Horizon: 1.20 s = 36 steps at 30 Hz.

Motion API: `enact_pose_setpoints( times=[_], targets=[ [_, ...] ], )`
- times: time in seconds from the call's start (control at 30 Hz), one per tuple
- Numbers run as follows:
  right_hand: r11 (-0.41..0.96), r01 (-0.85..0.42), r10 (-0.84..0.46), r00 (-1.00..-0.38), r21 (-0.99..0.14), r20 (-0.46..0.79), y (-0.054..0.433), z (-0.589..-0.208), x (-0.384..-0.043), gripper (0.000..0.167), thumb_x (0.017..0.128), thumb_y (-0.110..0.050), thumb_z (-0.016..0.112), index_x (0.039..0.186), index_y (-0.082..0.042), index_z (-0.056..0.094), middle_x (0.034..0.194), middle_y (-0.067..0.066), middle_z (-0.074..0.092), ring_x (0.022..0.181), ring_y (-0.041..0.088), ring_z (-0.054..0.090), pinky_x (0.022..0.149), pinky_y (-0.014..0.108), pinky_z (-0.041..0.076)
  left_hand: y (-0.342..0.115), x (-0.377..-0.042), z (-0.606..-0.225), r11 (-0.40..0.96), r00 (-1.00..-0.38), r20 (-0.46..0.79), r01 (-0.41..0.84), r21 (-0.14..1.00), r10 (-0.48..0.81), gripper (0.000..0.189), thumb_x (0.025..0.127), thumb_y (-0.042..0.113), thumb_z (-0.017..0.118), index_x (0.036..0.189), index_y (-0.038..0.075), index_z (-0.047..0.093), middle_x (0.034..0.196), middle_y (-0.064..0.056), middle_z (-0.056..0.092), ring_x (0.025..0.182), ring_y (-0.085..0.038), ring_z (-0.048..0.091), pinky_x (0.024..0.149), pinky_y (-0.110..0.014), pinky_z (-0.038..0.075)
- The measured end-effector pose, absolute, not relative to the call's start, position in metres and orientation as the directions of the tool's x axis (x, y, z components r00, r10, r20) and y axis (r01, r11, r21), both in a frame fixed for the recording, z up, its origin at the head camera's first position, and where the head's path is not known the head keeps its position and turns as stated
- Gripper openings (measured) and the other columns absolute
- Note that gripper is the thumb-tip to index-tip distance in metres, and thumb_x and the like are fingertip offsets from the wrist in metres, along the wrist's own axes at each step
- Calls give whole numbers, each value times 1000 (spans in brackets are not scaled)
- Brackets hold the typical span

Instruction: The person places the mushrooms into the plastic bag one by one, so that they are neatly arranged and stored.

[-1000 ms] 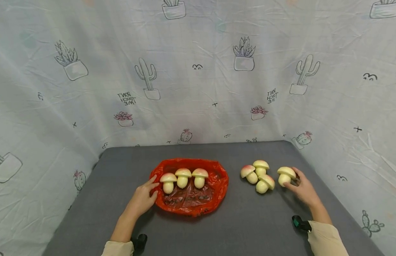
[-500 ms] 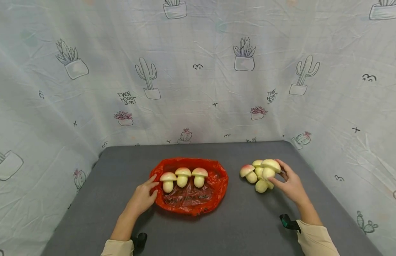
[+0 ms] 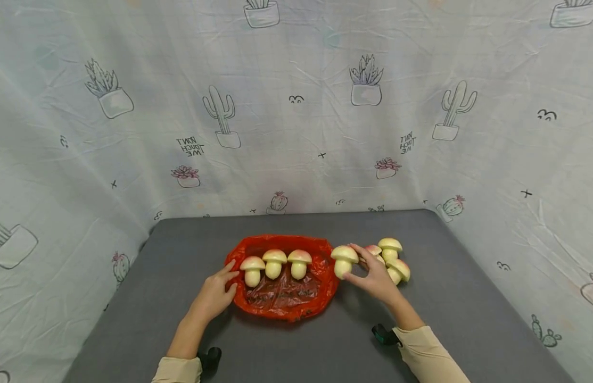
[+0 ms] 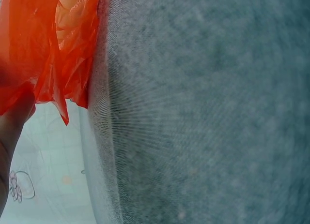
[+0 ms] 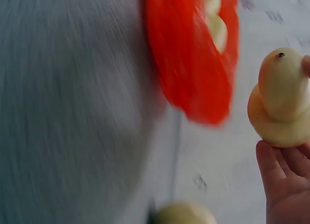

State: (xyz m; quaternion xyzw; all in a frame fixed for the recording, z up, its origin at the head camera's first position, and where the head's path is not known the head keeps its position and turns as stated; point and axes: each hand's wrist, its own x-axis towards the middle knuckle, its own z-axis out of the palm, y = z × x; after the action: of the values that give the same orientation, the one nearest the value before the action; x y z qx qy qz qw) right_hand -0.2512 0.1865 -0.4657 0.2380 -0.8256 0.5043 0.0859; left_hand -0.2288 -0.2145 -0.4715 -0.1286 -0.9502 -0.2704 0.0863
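My right hand (image 3: 377, 277) pinches a pale yellow toy mushroom (image 3: 344, 256) between thumb and fingers, just off the right rim of an open red plastic bag (image 3: 291, 315). In the right wrist view that mushroom (image 5: 282, 93) shows its rounded stem end, with fingertips under its cap. My left hand (image 3: 215, 296) holds the bag's left side. The left wrist view has the thumb (image 4: 18, 108) against the red plastic (image 4: 72, 64). Inside the bag three mushrooms stand side by side: a left one (image 3: 252, 271), a middle one (image 3: 274, 264) and a right one (image 3: 299, 264).
Right of the bag, three more mushrooms lie close together, including a rear one (image 3: 389, 248) and a front one (image 3: 398, 270); my right hand partly hides another (image 3: 374, 250). All rests on a grey tabletop (image 3: 296, 354), backed by a cactus-print cloth (image 3: 296, 127).
My right hand has carried its mushroom leftward, from right of the loose group, across it, to the bag's right rim. The left hand and bag have stayed in place.
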Motion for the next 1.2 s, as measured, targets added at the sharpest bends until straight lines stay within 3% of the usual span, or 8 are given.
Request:
enact_pose_setpoints(
  times=[0.2,0.57,1.07,1.2],
  targets=[
    [399,-475,-351,-870,-784,348,157,-479,-261,73,83,-20,74,143,0,37,142,20,44,124,35,48,98,42,44,-214,-229,-473,818,-956,217,282,501,197,35,86,3,62,120,-7,62,144,-21,43,49,-8,32,50,-24,32],
    [570,-423,-308,-905,-704,294,137,-486,-276,74,80,-26,76,141,0,42,139,20,48,126,35,47,98,50,41,-212,-227,-472,812,-958,202,282,512,205,36,86,3,61,121,-7,62,144,-22,43,44,-5,24,48,-23,32],
    [638,-418,-346,-906,-647,244,128,-492,-284,76,80,-21,76,140,8,39,139,27,45,128,41,43,102,52,36,-213,-227,-470,822,-958,207,277,497,198,35,86,3,61,120,-7,62,144,-21,43,45,-6,26,50,-24,31],
    [645,-421,-355,-904,-638,237,127,-494,-286,80,79,-22,76,142,8,36,142,28,42,130,41,40,103,52,35,-213,-228,-470,827,-957,215,279,489,195,35,85,3,62,119,-6,63,143,-21,44,51,-9,36,54,-25,35]
  ],
)
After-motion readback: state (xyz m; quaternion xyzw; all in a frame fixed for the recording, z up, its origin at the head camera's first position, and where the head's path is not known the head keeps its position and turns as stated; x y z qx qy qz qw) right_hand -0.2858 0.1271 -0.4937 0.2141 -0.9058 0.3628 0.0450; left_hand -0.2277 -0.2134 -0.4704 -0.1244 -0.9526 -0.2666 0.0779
